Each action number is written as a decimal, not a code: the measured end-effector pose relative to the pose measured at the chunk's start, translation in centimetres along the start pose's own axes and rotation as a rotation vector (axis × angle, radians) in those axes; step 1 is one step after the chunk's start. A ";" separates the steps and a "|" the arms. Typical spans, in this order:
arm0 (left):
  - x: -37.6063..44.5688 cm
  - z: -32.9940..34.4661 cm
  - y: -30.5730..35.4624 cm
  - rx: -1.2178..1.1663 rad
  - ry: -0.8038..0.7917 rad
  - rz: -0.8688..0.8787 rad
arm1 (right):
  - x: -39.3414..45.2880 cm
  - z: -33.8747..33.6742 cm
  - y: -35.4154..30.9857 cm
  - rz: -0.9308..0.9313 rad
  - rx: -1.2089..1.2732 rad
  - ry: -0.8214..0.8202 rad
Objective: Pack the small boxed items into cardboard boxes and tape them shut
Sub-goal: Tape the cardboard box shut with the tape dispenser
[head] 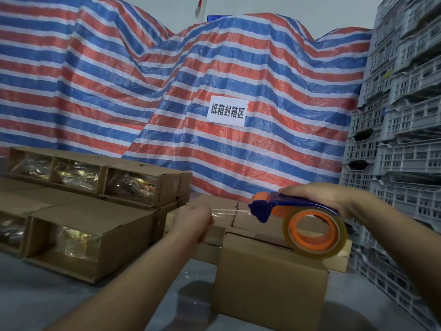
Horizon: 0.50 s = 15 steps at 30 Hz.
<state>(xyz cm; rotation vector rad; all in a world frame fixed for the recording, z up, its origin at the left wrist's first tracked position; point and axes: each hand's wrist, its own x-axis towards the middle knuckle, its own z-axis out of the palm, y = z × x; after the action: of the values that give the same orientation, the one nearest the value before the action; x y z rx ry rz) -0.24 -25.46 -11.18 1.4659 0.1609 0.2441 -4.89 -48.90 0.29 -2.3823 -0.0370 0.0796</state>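
you're at the taping step, by the look of it: your right hand [317,195] is curled over the blue-and-orange tape dispenser [296,218], which hangs just above the closed cardboard box [269,280] at about 5 o'clock in the view. your left hand [194,218] pinches the free end of the clear tape strip [229,212], drawn out level toward 9 o'clock from the cutter.

next, i'd judge, you need to bring that end down onto the box, press it to the cardboard, and run the roll along the seam; keep the strip taut so it doesn't fold on itself.

the windowed boxed items [95,211] sit stacked at 8 to 9 o'clock on the grey floor [71,304]. behind, a red, white and blue striped tarp [119,80] carries a paper sign [227,111]; grey plastic crates [401,139] stack at 3 o'clock.
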 end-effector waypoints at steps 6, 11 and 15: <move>-0.1 -1.3 -3.3 0.045 -0.124 -0.041 | 0.7 0.6 -1.1 -0.057 -0.268 0.011; 0.2 -1.3 -4.6 0.125 -0.110 -0.008 | 1.4 0.9 -1.3 -0.068 -0.380 0.025; 0.4 -1.0 -5.4 0.200 -0.122 0.012 | 1.3 0.9 -1.3 -0.080 -0.355 0.015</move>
<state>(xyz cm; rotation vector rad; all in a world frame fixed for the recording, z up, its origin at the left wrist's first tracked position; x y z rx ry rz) 0.23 -24.84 -16.61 1.6758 0.0793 0.1512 -3.71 -47.30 0.46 -2.7324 -0.1499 0.0181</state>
